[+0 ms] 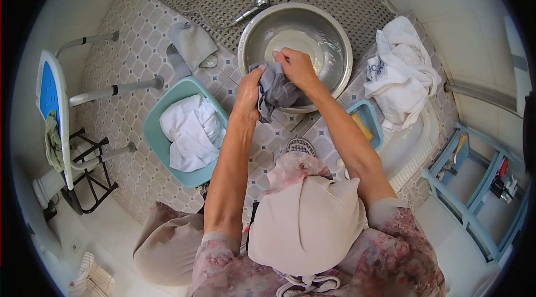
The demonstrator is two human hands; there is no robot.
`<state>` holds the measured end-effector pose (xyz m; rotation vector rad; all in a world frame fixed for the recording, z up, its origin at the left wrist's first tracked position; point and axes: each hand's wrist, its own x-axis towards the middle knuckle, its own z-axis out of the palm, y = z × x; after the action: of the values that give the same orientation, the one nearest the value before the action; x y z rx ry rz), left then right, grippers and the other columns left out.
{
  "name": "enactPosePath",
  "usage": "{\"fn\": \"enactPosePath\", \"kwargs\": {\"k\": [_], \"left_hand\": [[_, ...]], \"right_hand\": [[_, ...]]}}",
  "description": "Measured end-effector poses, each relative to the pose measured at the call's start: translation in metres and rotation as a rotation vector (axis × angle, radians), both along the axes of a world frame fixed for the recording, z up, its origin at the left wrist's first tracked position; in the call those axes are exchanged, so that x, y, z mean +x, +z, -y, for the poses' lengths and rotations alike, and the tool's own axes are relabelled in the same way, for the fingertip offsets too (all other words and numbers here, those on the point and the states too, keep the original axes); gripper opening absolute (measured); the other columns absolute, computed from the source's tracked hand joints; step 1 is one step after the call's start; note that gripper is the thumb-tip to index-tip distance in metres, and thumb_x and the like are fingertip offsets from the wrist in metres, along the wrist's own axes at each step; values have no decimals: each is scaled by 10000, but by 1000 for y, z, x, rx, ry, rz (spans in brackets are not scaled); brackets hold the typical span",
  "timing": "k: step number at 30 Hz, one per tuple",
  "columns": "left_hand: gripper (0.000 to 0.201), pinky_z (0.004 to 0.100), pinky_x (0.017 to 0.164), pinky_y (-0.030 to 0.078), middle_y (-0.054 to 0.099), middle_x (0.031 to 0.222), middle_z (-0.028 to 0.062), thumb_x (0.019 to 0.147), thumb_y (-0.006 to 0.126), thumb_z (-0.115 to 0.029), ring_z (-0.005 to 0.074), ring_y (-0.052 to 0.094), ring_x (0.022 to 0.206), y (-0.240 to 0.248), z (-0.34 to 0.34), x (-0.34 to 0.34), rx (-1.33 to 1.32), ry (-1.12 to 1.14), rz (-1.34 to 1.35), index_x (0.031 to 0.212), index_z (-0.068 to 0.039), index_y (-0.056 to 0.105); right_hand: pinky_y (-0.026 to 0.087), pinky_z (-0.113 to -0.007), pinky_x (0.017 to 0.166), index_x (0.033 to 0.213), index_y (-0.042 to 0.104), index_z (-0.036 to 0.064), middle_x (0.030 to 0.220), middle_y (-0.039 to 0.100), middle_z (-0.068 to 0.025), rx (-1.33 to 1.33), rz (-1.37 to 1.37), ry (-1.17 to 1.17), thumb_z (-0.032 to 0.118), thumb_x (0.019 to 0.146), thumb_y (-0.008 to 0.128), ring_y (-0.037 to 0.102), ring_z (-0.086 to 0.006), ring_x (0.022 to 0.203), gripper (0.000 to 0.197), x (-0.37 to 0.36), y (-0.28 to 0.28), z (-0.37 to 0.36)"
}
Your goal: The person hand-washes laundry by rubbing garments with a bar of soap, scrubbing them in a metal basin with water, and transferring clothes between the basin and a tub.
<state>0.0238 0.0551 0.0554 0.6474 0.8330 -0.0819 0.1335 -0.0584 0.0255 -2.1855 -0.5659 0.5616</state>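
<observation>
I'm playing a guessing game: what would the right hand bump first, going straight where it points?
Probably the metal basin, on its far side, though I can't tell how high the right hand is.

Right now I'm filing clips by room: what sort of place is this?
Most likely a bathroom: a hand shower lies beside the metal basin, patterned tiles cover the floor, and what looks like a white squat toilet is at the right.
</observation>
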Motion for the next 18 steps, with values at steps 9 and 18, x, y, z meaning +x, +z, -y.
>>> {"fn": "enactPosePath", "kwargs": {"k": [9,18], "left_hand": [[295,294,731,474,633,929,50,799,634,-149,131,565,841,12,-6,-1,449,-319,191,1054,-1,638],[671,319,857,490,626,1025,147,734,691,-95,199,619,896,-4,-7,-24,501,-361,143,1347,23,445]], "right_hand": [[400,-298,987,1370,456,-12,1223,574,-98,325,-609,252,132,780,713,541,-176,1117,659,-14,34,43],[463,-298,882,1368,431,-29,1195,586,-119,457,-618,-216,160,916,631,584,-179,1009,529,8,-14,52]]}}
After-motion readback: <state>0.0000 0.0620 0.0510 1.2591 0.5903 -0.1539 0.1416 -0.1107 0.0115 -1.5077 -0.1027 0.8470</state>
